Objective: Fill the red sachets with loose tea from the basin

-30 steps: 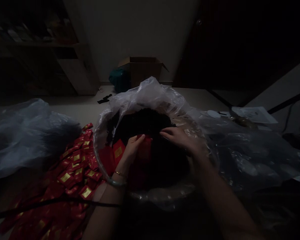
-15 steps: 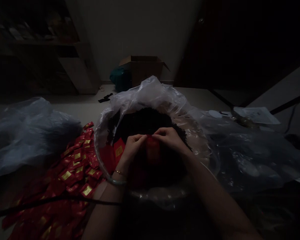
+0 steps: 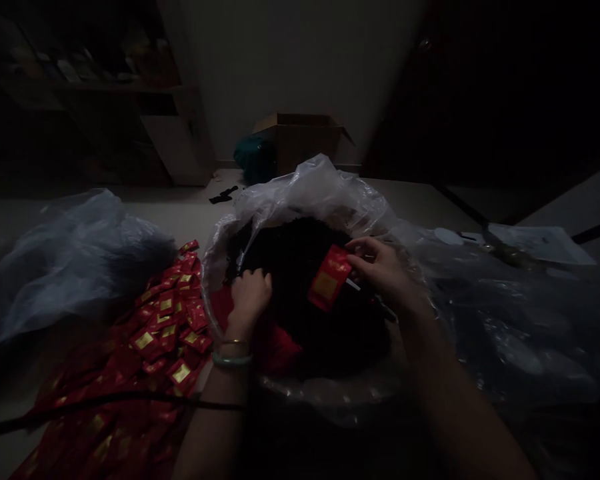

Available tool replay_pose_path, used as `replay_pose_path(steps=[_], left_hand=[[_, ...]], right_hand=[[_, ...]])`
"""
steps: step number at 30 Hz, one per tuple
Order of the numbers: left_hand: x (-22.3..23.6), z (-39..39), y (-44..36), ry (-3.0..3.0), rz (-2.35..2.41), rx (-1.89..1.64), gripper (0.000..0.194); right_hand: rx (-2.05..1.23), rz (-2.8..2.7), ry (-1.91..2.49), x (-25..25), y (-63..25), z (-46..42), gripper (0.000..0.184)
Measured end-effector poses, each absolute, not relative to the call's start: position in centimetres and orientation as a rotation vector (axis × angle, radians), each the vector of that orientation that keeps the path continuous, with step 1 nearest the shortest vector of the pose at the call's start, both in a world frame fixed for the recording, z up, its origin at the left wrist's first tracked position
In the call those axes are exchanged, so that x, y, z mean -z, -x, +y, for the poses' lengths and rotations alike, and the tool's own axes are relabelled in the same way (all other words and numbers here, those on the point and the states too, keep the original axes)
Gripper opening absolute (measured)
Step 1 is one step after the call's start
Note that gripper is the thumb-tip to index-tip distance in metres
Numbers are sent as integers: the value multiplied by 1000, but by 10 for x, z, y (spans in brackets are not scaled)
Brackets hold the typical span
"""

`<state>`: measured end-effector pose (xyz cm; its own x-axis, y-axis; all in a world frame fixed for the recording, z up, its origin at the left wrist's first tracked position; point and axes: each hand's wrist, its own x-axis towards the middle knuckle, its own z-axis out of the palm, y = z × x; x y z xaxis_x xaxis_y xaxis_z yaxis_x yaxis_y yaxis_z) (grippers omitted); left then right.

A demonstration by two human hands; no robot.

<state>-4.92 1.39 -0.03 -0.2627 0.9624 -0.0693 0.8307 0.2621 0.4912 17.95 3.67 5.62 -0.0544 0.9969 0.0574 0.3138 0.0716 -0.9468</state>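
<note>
My right hand (image 3: pixel 377 267) pinches a red packet (image 3: pixel 330 279) with a gold label by its upper edge, tilted over the dark loose material (image 3: pixel 295 247) that looks like dry leaves. Just beneath that hand a pale, thin piece (image 3: pixel 353 285) shows; its kind is unclear. On the left side of the plastic-lined basin (image 3: pixel 207 293), my left hand (image 3: pixel 251 293) has its fingers curled down, and whatever is in them is hidden. Beside its wrist, flat red packets (image 3: pixel 277 348) lie in the basin.
A large heap of red packets (image 3: pixel 167 330) spreads left of the basin. Behind it sits a clear plastic bag (image 3: pixel 80 247). More clear plastic (image 3: pixel 510 340) covers the right side. An open cardboard box (image 3: pixel 307 143) and a teal bag (image 3: pixel 255 159) stand by the wall.
My hands have parted from their joint pinch on the packet. The right one has carried it right and tilted it; the left one has dropped to the basin's left side.
</note>
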Motion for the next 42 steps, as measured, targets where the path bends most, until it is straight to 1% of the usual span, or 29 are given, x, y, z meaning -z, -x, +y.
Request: replay_pose_path(steps=[1,3,5,6,7,9,11,13,16,18,21,23,25,27,29,32,37,40,42], left_hand=[[1,13,57,-1634,2240,-315,42],[3,12,69,-1639,2191,-85,44],[6,13,75,-1652,2156,-33,41],[7,15,75,-1661,2141,-30,39],[8,16,75,-1669,2130,-33,36],[10,18,74,-1690,2109,-49,32],[11,18,74,-1710,2097,-82,27],[11,17,76,-1720,2099,-113,25],[12,15,77,-1698,2146,-187,36],[12,15,78,-1682,2195,-337,45],[9,17,80,-1605,2164,-663,50],[6,18,80,-1458,1978,-861,50],[2,17,77,-1271,1669,-1017,48],[-2,14,70,-1110,1387,-1107,43],[-4,12,61,-1036,1282,-1163,39],[-5,10,47,-991,1203,-1224,31],[-2,11,29,-954,1183,-1285,27],[-2,11,26,-964,1177,-1305,25],[-3,10,27,-1001,1176,-1268,27]], right_hand=[[-1030,-1472,1331,-58,-176,34,26],[-1123,-1428,1175,-62,-165,23,34],[-1334,-1434,961,-67,-151,12,49],[-1456,-1442,877,-70,-146,7,51],[-1559,-1444,821,-70,-142,4,51],[-1677,-1436,807,-67,-140,4,42],[-1667,-1452,904,-57,-141,11,32],[-1567,-1548,1051,-44,-143,19,25],[-1333,-1827,1222,-26,-142,27,20],[-1176,-2026,1249,-18,-140,27,22],[-1011,-2209,1223,-9,-135,26,25],[-928,-2204,1202,-3,-132,26,29],[-812,-2142,1149,3,-130,27,40],[-671,-2106,1065,7,-128,28,52],[-530,-2122,993,9,-127,29,55],[-318,-2141,957,7,-126,29,47],[132,-2061,947,4,-124,26,30],[232,-2039,956,0,-125,23,17],[198,-2071,937,-4,-128,23,18]])
